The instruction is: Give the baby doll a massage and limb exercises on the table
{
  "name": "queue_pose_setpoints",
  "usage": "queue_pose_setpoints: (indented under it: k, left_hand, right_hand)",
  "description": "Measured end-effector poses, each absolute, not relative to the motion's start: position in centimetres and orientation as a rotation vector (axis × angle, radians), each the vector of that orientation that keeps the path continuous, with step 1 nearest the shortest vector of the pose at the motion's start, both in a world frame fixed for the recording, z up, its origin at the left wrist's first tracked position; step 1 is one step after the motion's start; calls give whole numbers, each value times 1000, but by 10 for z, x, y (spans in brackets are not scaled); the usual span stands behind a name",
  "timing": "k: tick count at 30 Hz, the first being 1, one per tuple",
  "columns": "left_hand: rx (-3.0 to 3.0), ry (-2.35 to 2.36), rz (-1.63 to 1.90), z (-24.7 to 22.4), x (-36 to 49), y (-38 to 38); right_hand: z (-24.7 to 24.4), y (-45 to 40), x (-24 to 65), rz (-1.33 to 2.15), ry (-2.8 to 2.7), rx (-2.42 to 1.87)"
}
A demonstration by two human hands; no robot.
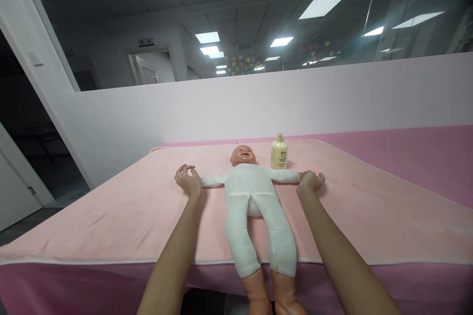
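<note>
Two bare forearms [168, 261] reach in from the bottom edge of the frame, either side of the bare feet [286, 302] of a baby doll [250, 182]. The doll lies on its back, face up, down the middle of the frame, on a peach cloth [121, 211] spread over a table; its lower legs pass beyond the near edge of the cloth. Its arms are stretched out sideways. At the end of the doll's arm at centre left, the left hand [187, 180] has its fingers loosely curled, a gap showing beside the thumb; the doll's hand is hidden there, so I cannot tell whether it is gripped. At centre right, the right hand [311, 182] has its fingers bent inward and appears closed on the doll's other hand, a little of which shows by the thumb.

A pale yellow pump bottle [280, 154] stands upright just beside the doll's head, above its arm at centre right.

The doll is probably fairly light, with a hard, smooth head and feet and a softer, fabric-covered body. The small hands or wrists suit guiding the arms; lifting would want support under head and torso.
</note>
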State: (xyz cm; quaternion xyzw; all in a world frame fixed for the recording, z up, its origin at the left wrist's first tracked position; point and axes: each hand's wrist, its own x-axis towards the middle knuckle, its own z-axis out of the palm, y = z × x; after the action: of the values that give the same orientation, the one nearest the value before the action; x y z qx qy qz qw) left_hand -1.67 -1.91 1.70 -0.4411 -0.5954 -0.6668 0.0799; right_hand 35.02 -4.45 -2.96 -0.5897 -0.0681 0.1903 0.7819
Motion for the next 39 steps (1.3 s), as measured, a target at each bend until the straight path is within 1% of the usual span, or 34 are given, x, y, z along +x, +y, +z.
queue_pose_setpoints:
  k: [2,4,9,11,13,16,18,28,33,39]
  left_hand:
    - [-1550,-1585,-1946,20,-6,-27]
    - [-1781,-1412,-1853,21,8,-36]
    - [-2272,-1104,-1433,16,36,-53]
    - [-2328,-1055,-1371,13,40,-54]
    - [-2319,-1053,-1383,11,41,-53]
    - [-2281,-1082,-1425,9,40,-49]
    - [-2277,-1093,-1439,8,39,-47]
    - [-2293,-1116,-1458,9,41,-48]
    - [-2320,-1137,-1453,9,41,-48]
    - [-2335,-1101,-1473,9,41,-48]
  right_hand:
    - [-26,-47,347,279,-74,-1373]
    - [-21,-49,342,148,-163,-1424]
    - [-15,-54,326,-87,-450,-1402]
    - [-15,-54,315,-116,-636,-1409]
    - [-18,-52,303,-103,-929,-1401]
    - [-28,-47,289,20,-1387,-1359]
    - [-34,-42,287,97,-1507,-1360]
    - [-38,-37,292,166,-1455,-1366]
    - [-36,-38,292,256,-1394,-1348]
    - [-37,-37,293,196,-1445,-1363]
